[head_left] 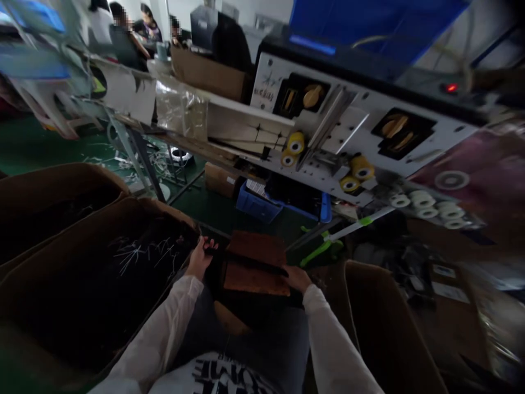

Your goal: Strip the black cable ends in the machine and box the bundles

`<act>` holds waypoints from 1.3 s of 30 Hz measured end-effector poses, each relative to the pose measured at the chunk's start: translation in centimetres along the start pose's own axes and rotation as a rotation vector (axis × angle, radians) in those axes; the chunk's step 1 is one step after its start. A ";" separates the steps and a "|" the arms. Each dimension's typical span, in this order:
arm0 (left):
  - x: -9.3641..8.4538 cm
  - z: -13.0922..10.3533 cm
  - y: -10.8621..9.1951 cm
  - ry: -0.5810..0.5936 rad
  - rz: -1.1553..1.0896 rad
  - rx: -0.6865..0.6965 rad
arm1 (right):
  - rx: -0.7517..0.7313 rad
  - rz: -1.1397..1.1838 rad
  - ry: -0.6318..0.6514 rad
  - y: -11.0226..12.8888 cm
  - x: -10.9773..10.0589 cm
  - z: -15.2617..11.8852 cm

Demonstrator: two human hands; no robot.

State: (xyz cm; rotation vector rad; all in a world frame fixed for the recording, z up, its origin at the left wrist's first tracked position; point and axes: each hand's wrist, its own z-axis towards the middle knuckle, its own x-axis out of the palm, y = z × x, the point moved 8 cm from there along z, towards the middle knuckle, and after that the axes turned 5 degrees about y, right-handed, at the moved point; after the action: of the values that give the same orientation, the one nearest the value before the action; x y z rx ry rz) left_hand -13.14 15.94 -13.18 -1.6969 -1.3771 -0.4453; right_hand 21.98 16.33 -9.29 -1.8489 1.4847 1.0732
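A long, dark strip (pixel 250 261) stretches between my two hands, low in front of my lap; its exact kind is too dim to make out. My left hand (pixel 199 259) is closed around its left end, beside the rim of a cardboard box (pixel 158 207). At the other end, my right hand (pixel 297 278) has its fingers closed on the strip. Just beneath the strip is a reddish-brown, flat-topped block or stool (pixel 262 243); whether the strip touches it I cannot tell.
White thin strands (pixel 133 253) lie in the dark left box. Another open carton (pixel 369 273) stands at my right. Ahead is a machine panel (pixel 270 82) with yellow rollers (pixel 295 143). Blue bins (pixel 256 205) sit beneath the bench. Several people (pixel 123 33) are seated far left.
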 end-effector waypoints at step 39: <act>20.1 -14.1 -5.1 0.797 0.595 0.304 | -0.863 0.525 -0.746 25.8 -29.4 -11.9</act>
State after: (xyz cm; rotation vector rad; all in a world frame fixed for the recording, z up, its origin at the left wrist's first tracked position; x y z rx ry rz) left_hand -7.92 16.72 11.28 -1.3554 -0.3186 -0.4602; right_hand -2.21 16.17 23.60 -1.1930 1.1070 2.6096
